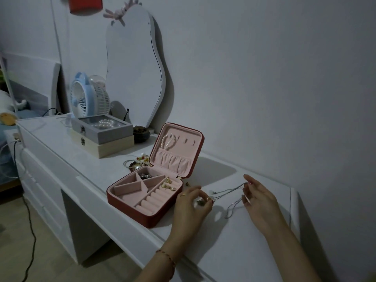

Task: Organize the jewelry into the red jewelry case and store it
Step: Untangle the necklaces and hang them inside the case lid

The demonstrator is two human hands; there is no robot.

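The red jewelry case (150, 217) lies open on the white dresser, its pink lining showing. A pearl bracelet (167, 141) hangs inside the raised lid. Gold earrings (167, 185) and dark beads (147, 176) sit in the tray's compartments. Just right of the case, my left hand (192, 207) pinches a small greenish pendant with a gold ring. A thin silver chain (231, 190) runs from there to my right hand (258, 200), which pinches its far end. A second loop of chain (232, 208) lies on the dresser between my hands.
More loose jewelry (140, 161) is heaped behind the case. A grey glass-lidded box (102, 129) with pearls sits on a wooden box (114, 146). A blue fan (81, 96), a curvy mirror (134, 66) and a dark bowl (141, 133) stand at the back. The dresser's front edge (142, 235) is near.
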